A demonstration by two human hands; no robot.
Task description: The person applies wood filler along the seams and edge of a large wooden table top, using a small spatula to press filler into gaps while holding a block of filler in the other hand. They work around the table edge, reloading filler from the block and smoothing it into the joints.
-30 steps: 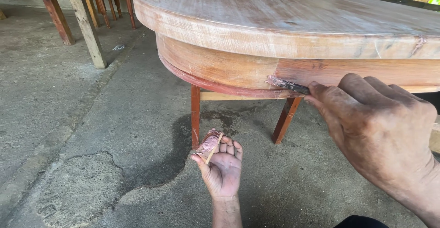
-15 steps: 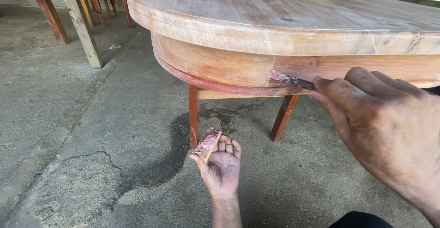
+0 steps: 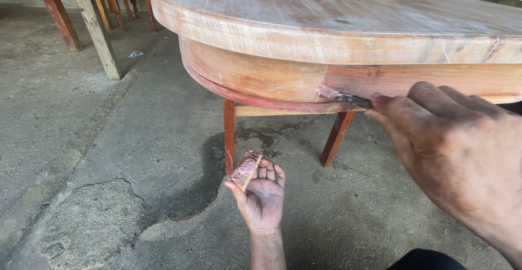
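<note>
At the far left, wooden posts point(image 3: 92, 28) rise from the cracked concrete floor point(image 3: 81, 156), and the legs of a chair point(image 3: 122, 1) stand behind them. Further right a dark stain point(image 3: 206, 177) spreads over the floor under the table. The left hand point(image 3: 261, 196) is held low, palm up, below the table's edge; its fingers and thumb pinch a small flat scrap point(image 3: 246, 169) with a lump of pinkish putty on it, close to the red table leg point(image 3: 229, 134) but not touching it. Above, the round wooden table point(image 3: 326, 25) fills the upper part of the view — a thick pale top over a curved apron with a reddish lower band. At a seam in that apron sits a smear of the putty point(image 3: 329, 92). The right hand point(image 3: 457, 150) is closed on a dark narrow blade point(image 3: 356, 101), whose tip is pressed against the apron right at the smear — the handle is hidden by the fingers.
</note>
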